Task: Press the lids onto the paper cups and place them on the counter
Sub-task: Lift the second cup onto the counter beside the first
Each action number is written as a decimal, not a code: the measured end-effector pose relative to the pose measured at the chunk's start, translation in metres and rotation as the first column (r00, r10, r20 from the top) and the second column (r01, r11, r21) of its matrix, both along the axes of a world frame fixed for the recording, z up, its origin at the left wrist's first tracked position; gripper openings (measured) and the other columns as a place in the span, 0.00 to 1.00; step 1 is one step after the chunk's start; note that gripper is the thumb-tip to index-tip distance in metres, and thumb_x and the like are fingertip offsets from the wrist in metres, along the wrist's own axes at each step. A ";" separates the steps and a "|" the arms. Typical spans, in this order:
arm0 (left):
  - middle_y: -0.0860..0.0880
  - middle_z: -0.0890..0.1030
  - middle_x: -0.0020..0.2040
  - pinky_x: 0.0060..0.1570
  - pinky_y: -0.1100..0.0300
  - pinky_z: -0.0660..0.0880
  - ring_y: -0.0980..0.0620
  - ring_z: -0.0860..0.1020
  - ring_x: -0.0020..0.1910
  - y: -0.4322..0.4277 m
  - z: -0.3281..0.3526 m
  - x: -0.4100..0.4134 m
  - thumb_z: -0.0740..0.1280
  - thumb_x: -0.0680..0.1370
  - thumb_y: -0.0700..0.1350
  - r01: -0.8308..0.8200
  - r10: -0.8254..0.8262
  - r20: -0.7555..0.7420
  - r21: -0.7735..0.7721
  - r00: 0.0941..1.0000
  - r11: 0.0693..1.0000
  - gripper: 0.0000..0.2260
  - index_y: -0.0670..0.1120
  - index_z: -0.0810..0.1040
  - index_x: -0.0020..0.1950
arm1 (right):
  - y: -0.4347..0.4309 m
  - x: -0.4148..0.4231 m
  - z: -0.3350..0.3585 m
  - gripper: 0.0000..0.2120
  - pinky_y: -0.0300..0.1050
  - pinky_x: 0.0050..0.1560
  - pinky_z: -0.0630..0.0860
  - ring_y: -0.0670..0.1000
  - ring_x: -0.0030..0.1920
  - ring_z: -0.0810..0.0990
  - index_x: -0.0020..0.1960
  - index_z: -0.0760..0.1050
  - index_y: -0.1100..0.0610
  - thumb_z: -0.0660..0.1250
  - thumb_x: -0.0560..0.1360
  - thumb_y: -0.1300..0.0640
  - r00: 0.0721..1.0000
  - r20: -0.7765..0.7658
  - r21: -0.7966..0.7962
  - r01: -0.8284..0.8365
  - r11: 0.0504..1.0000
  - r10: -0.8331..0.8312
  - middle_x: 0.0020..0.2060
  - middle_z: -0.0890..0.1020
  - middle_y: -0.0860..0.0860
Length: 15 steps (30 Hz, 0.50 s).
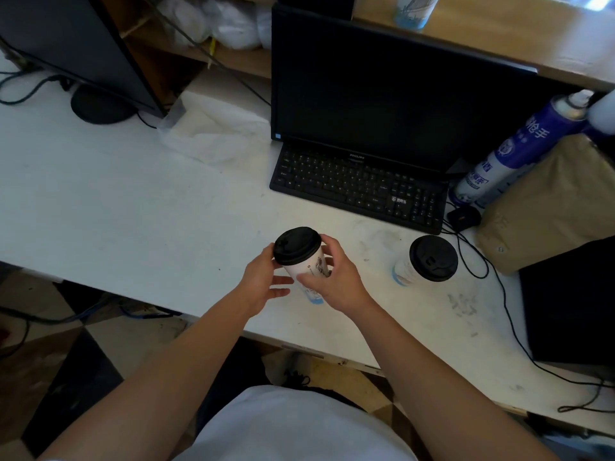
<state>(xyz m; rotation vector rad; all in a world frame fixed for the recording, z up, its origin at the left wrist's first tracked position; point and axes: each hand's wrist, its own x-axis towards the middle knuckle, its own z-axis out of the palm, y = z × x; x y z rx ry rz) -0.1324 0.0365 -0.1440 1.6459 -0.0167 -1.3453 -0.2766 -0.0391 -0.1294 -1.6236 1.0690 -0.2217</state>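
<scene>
The middle cup (pixel 313 266) is white with dark drawings, a blue bottom and a black lid (pixel 297 245). The counter (pixel 133 211) is white.

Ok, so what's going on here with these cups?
A person holds a lidded paper cup over the white counter: the right hand grips its side, the left hand touches it by the black lid. A second lidded cup already stands on the counter, to the right.
</scene>
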 end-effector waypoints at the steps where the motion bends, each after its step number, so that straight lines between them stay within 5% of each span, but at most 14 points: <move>1: 0.45 0.81 0.61 0.50 0.48 0.79 0.42 0.81 0.52 0.000 0.000 -0.001 0.52 0.85 0.56 0.014 -0.014 -0.002 0.002 1.000 1.000 0.20 0.48 0.75 0.67 | -0.001 -0.001 0.001 0.38 0.33 0.51 0.73 0.46 0.60 0.74 0.76 0.63 0.46 0.78 0.72 0.56 1.000 -0.009 -0.010 0.000 1.000 0.000 0.64 0.74 0.45; 4: 0.48 0.81 0.57 0.54 0.47 0.79 0.42 0.82 0.52 -0.002 -0.003 0.002 0.48 0.85 0.59 0.074 -0.075 0.082 0.013 0.994 0.997 0.21 0.50 0.74 0.63 | -0.006 -0.003 0.004 0.39 0.26 0.45 0.71 0.45 0.59 0.74 0.76 0.63 0.47 0.79 0.71 0.58 0.999 -0.038 -0.053 -0.005 0.999 0.003 0.63 0.73 0.45; 6: 0.48 0.81 0.59 0.60 0.45 0.77 0.41 0.80 0.56 0.001 -0.014 0.009 0.48 0.85 0.59 0.130 -0.135 0.311 0.036 0.941 0.991 0.21 0.50 0.75 0.62 | -0.011 -0.002 0.006 0.39 0.28 0.49 0.74 0.46 0.59 0.74 0.75 0.64 0.48 0.79 0.70 0.58 0.998 -0.058 -0.099 -0.018 0.995 0.012 0.63 0.73 0.46; 7: 0.46 0.80 0.61 0.62 0.46 0.74 0.41 0.78 0.59 0.005 -0.023 0.016 0.49 0.85 0.59 0.170 -0.189 0.481 0.082 0.856 0.982 0.21 0.49 0.76 0.62 | -0.014 -0.002 0.008 0.39 0.33 0.54 0.77 0.47 0.60 0.75 0.75 0.65 0.48 0.79 0.69 0.58 0.997 -0.076 -0.131 -0.033 0.991 0.023 0.64 0.73 0.47; 9: 0.41 0.77 0.66 0.65 0.46 0.69 0.38 0.73 0.64 0.017 -0.044 0.032 0.53 0.83 0.60 0.235 -0.350 0.759 0.262 0.550 0.936 0.24 0.45 0.75 0.67 | -0.021 0.000 0.010 0.40 0.49 0.63 0.77 0.50 0.63 0.74 0.76 0.65 0.48 0.79 0.68 0.57 0.989 -0.136 -0.205 -0.087 0.975 0.060 0.65 0.73 0.48; 11: 0.38 0.67 0.76 0.71 0.41 0.61 0.31 0.64 0.71 0.027 -0.066 0.046 0.55 0.81 0.61 0.264 -0.549 0.777 0.485 0.307 0.834 0.28 0.44 0.67 0.74 | -0.027 0.002 0.016 0.41 0.55 0.66 0.74 0.52 0.65 0.72 0.76 0.65 0.48 0.77 0.67 0.55 0.970 -0.218 -0.286 -0.173 0.943 0.112 0.66 0.72 0.49; 15: 0.41 0.44 0.82 0.74 0.33 0.40 0.28 0.40 0.78 0.042 -0.099 0.054 0.49 0.79 0.68 0.255 -0.726 0.667 0.682 0.165 0.685 0.35 0.52 0.47 0.82 | -0.040 0.010 0.032 0.41 0.54 0.67 0.71 0.54 0.65 0.70 0.76 0.66 0.49 0.77 0.66 0.58 0.934 -0.310 -0.397 -0.297 0.868 0.178 0.67 0.72 0.49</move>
